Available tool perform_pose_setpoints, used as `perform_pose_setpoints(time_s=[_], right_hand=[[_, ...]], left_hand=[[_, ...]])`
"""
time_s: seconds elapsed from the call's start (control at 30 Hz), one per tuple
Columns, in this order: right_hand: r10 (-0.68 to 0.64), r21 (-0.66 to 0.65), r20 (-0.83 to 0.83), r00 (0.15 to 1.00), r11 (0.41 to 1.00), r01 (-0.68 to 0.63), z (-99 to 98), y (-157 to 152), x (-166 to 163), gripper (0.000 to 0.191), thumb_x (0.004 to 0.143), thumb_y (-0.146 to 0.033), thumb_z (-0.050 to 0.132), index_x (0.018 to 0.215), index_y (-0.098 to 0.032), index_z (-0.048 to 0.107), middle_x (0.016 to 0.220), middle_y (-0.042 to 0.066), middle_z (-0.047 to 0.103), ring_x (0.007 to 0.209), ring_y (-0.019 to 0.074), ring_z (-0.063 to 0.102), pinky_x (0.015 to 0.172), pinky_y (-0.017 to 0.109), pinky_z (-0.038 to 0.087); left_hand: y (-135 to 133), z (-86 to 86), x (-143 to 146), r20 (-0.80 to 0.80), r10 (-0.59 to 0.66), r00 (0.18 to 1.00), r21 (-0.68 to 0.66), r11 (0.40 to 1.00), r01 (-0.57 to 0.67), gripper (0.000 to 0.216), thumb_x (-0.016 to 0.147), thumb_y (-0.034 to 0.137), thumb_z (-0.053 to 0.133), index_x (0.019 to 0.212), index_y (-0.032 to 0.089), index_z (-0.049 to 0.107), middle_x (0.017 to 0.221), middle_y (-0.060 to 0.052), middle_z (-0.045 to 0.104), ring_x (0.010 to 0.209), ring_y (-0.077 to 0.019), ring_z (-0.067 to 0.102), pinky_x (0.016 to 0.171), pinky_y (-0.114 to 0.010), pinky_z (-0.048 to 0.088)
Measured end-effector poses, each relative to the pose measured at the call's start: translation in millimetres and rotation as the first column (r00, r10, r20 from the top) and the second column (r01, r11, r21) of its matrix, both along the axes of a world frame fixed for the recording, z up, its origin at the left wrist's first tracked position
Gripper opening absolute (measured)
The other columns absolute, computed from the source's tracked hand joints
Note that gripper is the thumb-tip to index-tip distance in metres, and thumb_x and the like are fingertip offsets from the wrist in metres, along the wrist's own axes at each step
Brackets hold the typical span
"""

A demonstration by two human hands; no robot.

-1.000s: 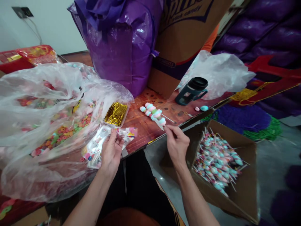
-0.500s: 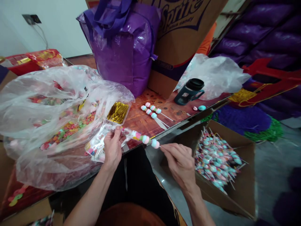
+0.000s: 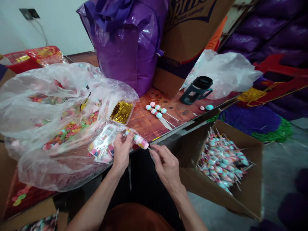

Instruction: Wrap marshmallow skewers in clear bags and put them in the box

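Between my hands, over the table's front edge, is a candy skewer [image 3: 141, 141] with pink and white sweets, inside a clear printed wrapper. My left hand [image 3: 122, 149] pinches the wrapper around its upper end. The thin white stick is gripped at its lower end by the fingertips of my right hand [image 3: 166, 162]. Beside my left hand lies a stack of clear printed wrappers [image 3: 103, 142]. Gold twist ties [image 3: 121, 112] fill a small clear tray just behind it. Two unwrapped candy skewers [image 3: 156, 110] rest on the table to the right.
A large clear bag of ring-shaped sweets [image 3: 72, 128] covers the table's left. Behind stand a purple bag [image 3: 125, 54] and a cardboard carton [image 3: 185, 41]. A dark mug [image 3: 196, 89] is near the right edge. An open box [image 3: 252, 179] of wrapped skewers sits low at right.
The skewer has slid deeper into the wrapper, its sweets now covered. My right hand has moved left towards my left hand, which has shifted slightly right.
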State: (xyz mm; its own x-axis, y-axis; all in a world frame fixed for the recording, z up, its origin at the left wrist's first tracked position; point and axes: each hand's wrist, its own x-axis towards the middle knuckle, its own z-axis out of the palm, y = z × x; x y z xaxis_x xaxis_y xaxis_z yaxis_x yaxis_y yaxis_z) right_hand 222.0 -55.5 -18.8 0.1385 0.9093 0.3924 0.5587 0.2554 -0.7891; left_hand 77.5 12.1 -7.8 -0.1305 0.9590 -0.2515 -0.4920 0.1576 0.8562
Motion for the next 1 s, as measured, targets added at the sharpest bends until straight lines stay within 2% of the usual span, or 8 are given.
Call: perform_pose_setpoints(time_s=[0.13, 0.33, 0.43, 0.63, 0.77, 0.87, 0.93, 1.0], right_hand=[[-0.112, -0.152, -0.117, 0.987, 0.984, 0.094, -2.1, 2, -16, 0.027, 0.095, -0.036, 0.057, 0.114, -0.017, 0.057, 0.086, 0.002, 0.063, 0.061, 0.0131, 0.056, 0.061, 0.028, 0.05], [-0.165, -0.246, -0.33, 0.929, 0.966, 0.084, 0.7, 18, -41, 0.035, 0.09, -0.046, 0.061, 0.112, -0.02, 0.055, 0.107, 0.009, 0.066, 0.09, 0.0202, 0.063, 0.077, 0.033, 0.053], [-0.197, -0.291, -0.41, 0.89, 0.954, 0.077, 1.2, 23, -48, 0.029, 0.09, -0.048, 0.062, 0.098, -0.02, 0.056, 0.093, 0.005, 0.065, 0.08, 0.0173, 0.06, 0.071, 0.03, 0.05], [-0.054, -0.352, -0.713, 0.699, 0.89, -0.29, 4.1, 29, -62, 0.035, 0.09, -0.053, 0.06, 0.081, -0.02, 0.058, 0.064, -0.005, 0.047, 0.049, 0.0071, 0.033, 0.044, 0.021, 0.028], [0.051, -0.374, -0.831, 0.555, 0.686, -0.624, 14.1, 42, -73, 0.035, 0.088, -0.054, 0.06, 0.084, -0.02, 0.057, 0.061, -0.006, 0.049, 0.041, 0.0046, 0.025, 0.039, 0.02, 0.02], [0.386, -0.412, -0.594, 0.706, 0.607, -0.679, 25.7, 62, -75, 0.033, 0.095, -0.043, 0.052, 0.073, -0.019, 0.058, 0.062, -0.002, 0.054, 0.049, 0.0104, 0.045, 0.049, 0.023, 0.034], [0.524, -0.429, -0.19, 0.83, 0.716, -0.551, 33.1, 81, -76, 0.029, 0.095, -0.028, 0.051, 0.069, -0.019, 0.061, 0.069, 0.001, 0.06, 0.065, 0.015, 0.055, 0.062, 0.027, 0.04], [0.426, -0.369, 0.176, 0.888, 0.865, -0.341, 37.6, 106, -79, 0.024, 0.095, -0.02, 0.051, 0.077, -0.019, 0.067, 0.083, 0.004, 0.066, 0.08, 0.0178, 0.059, 0.073, 0.029, 0.041]], left_hand=[[-7, -2.1, 5, -0.007, -0.086, 0.996, -0.021, 0.996, 0.086, 0.042, 0.071, 0.044, 0.085, 0.092, 0.014, 0.064, 0.086, -0.003, 0.071, 0.075, -0.014, 0.067, 0.073, -0.028, 0.056], [-15, -9.6, 6, -0.014, -0.169, 0.986, 0.017, 0.985, 0.169, 0.029, 0.082, 0.041, 0.076, 0.091, 0.016, 0.065, 0.086, -0.003, 0.07, 0.078, -0.0142, 0.066, 0.074, -0.027, 0.054], [-18, -10.0, 2, -0.064, -0.15, 0.987, 0.061, 0.986, 0.154, 0.029, 0.086, 0.043, 0.072, 0.097, 0.017, 0.069, 0.091, -0.005, 0.071, 0.084, -0.0162, 0.066, 0.081, -0.029, 0.053], [-25, -7.0, -19, 0.0, -0.252, 0.968, 0.112, 0.962, 0.251, 0.029, 0.084, 0.038, 0.075, 0.105, 0.018, 0.074, 0.098, -0.006, 0.072, 0.084, -0.015, 0.063, 0.08, -0.026, 0.049], [-28, -2.5, -39, 0.189, -0.175, 0.966, 0.018, 0.984, 0.175, 0.029, 0.077, 0.036, 0.082, 0.099, 0.019, 0.075, 0.088, -0.004, 0.07, 0.062, -0.0093, 0.052, 0.062, -0.023, 0.045], [-26, 1.1, -56, 0.224, -0.033, 0.974, 0.015, 0.999, 0.03, 0.022, 0.076, 0.034, 0.083, 0.088, 0.018, 0.074, 0.078, -0.001, 0.064, 0.064, -0.0098, 0.052, 0.07, -0.026, 0.048], [-22, 2.9, -68, 0.235, 0.089, 0.968, 0.047, 0.994, -0.102, 0.02, 0.075, 0.032, 0.084, 0.08, 0.017, 0.071, 0.071, 0.001, 0.058, 0.068, -0.0106, 0.053, 0.072, -0.025, 0.048], [-17, 4.2, -79, 0.252, 0.16, 0.954, 0.048, 0.983, -0.178, 0.02, 0.076, 0.03, 0.084, 0.081, 0.016, 0.07, 0.066, 0.003, 0.051, 0.064, -0.0087, 0.048, 0.067, -0.023, 0.046]])
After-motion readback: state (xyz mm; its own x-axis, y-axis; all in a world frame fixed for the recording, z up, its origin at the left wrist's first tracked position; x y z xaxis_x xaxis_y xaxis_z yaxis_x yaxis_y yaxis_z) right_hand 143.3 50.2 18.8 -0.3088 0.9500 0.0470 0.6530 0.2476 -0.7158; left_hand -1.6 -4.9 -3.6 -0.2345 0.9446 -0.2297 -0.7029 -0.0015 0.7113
